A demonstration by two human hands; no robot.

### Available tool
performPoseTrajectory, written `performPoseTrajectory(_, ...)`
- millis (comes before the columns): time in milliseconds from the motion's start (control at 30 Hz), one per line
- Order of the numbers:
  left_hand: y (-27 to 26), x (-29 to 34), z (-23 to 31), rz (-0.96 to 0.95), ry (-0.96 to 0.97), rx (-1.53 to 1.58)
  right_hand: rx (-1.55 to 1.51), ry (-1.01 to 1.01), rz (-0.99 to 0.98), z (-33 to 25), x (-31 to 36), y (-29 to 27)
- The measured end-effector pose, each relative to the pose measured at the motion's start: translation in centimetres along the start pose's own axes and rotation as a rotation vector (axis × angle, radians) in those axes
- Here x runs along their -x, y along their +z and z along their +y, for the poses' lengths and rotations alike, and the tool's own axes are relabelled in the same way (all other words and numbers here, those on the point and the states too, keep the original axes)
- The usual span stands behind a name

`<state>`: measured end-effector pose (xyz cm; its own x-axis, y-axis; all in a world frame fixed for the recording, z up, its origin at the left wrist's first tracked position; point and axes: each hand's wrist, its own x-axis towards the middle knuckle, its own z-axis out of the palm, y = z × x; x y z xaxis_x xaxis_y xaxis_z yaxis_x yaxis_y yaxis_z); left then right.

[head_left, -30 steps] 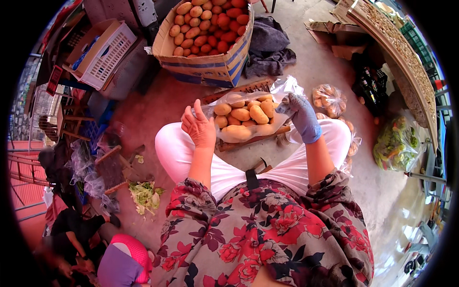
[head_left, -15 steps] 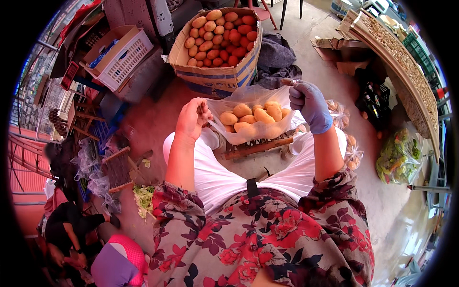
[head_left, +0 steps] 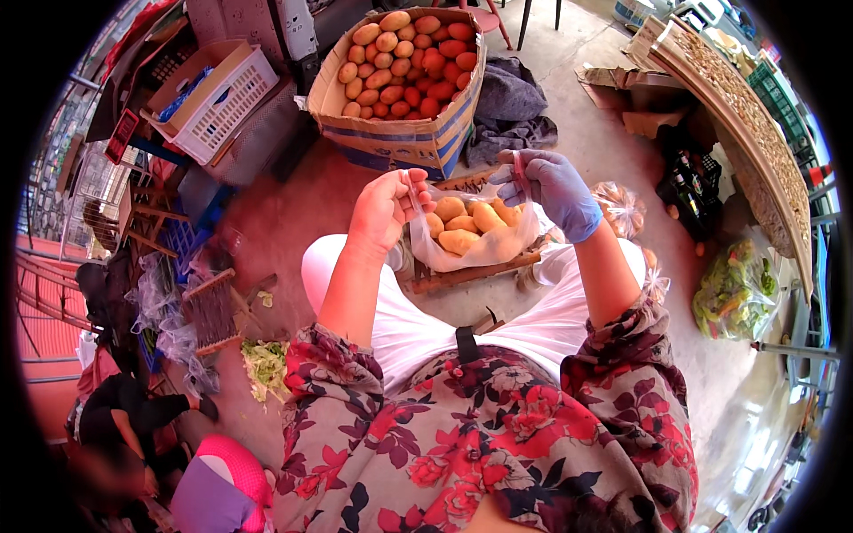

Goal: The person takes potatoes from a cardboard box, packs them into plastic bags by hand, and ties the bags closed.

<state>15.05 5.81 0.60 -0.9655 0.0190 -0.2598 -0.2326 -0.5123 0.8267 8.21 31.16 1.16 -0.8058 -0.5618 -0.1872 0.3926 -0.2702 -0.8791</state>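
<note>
A clear plastic bag [head_left: 449, 258] with several potatoes [head_left: 459, 241] in it hangs between my knees, over a low wooden stool [head_left: 475, 273]. Its left handle is pinched in the bare fingers of my left hand [head_left: 382, 210]. My right hand [head_left: 558, 191], in a blue-grey glove, grips the other handle at the fingertips. The mouth of the bag gapes between the two hands, and the potatoes show inside. Just beyond stands a large cardboard box [head_left: 391, 140] heaped with more potatoes [head_left: 404, 67].
Filled plastic bags [head_left: 619, 207] rest by my right knee. Farther right are a bag of greens [head_left: 737, 289], a black crate [head_left: 696, 182] and a board-like surface [head_left: 737, 115]. At left are a white basket [head_left: 233, 105], a folding stool [head_left: 211, 313] and a seated person [head_left: 120, 413].
Both hands have drawn closer together, raising the handles of the bag. The bag, stretched wide before, is now narrower and gathered around the potatoes.
</note>
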Motion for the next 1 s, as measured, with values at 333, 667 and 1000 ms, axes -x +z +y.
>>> performPoseTrajectory(333,0.4,-1.8,-3.1,-0.023,-0.291,-0.407,-0.046,0.204,-0.062,4.9,-1.9,0.2)
performPoseTrajectory(667,0.6,-8.2,-5.7,-0.34,-0.606,-0.517,0.122,0.213,-0.459,7.6,-2.4,0.2)
performPoseTrajectory(1000,-6.9,-6.6,-15.1,0.257,-0.291,0.497,-0.637,0.359,0.438,15.5,-3.5,-9.0)
